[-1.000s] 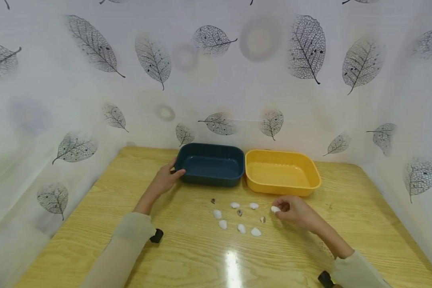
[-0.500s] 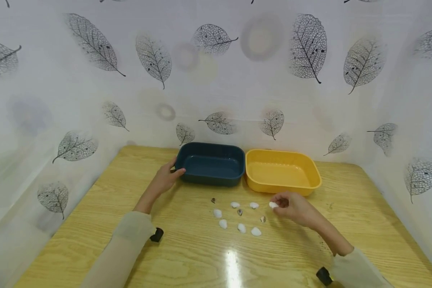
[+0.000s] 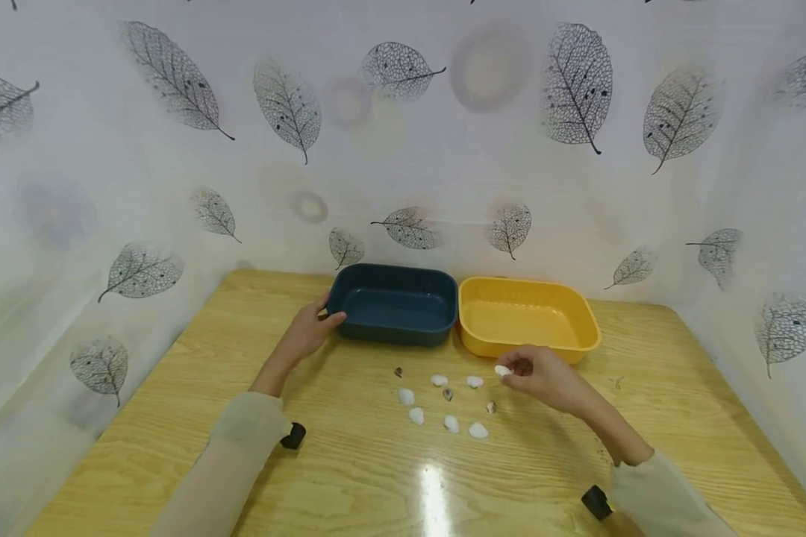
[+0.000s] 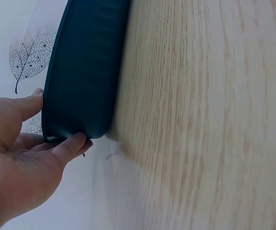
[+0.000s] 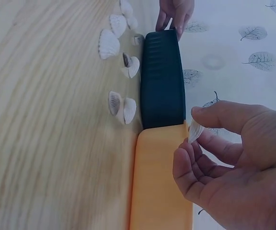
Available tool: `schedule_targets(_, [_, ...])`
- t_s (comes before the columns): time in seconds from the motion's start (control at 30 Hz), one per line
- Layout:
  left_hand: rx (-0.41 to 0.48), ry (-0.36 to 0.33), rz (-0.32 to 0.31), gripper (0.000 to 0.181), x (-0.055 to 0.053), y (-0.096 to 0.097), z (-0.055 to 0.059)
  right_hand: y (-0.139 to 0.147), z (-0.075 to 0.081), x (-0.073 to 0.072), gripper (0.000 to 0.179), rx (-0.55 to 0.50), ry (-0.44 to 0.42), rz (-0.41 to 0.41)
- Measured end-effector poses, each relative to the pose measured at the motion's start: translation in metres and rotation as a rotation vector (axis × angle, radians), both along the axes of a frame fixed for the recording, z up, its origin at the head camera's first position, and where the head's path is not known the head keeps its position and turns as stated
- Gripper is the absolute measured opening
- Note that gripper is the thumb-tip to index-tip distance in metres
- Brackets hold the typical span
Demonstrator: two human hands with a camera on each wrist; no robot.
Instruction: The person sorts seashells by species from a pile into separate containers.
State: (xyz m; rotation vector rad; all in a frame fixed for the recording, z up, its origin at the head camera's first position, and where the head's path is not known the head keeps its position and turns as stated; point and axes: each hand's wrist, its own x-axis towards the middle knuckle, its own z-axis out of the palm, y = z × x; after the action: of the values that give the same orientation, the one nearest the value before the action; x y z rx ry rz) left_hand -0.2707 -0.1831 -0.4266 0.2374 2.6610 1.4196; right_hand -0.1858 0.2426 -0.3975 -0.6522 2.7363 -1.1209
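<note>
My right hand [image 3: 544,378] pinches a white seashell [image 3: 502,370] between thumb and fingers, raised in front of the yellow bin [image 3: 504,348]. In the right wrist view the ribbed shell [image 5: 195,131] stands on edge at the fingertips. My left hand [image 3: 307,330] grips the left end of the dark blue bin [image 3: 392,333]; in the left wrist view the thumb lies at its rim and the fingers bend against its end wall [image 4: 83,72]. Several white shells [image 3: 478,430] and a few small dark-marked ones [image 3: 448,394] lie on the table in front of the bins.
Both bins stand side by side at the back of the wooden table [image 3: 349,477], near a leaf-patterned backdrop [image 3: 416,164]. A black wrist strap piece [image 3: 294,435] shows by the left sleeve, another [image 3: 596,503] by the right.
My right hand has moved up and slightly left with the white seashell, closer to the yellow bin. The left hand stays on the dark blue bin.
</note>
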Motion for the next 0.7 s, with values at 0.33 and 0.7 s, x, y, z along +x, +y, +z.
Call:
schedule_targets(0.33, [0.005, -0.002, -0.004, 0.075, -0.001, 0.000, 0.000, -0.019, 0.016, -0.018, 0.017, -0.005, 0.041, 0.018])
schedule_targets(0.7, [-0.003, 0.008, 0.004, 0.074, 0.001, 0.000, 0.001, -0.050, 0.034, -0.049, 0.022, -0.016, 0.021, 0.008])
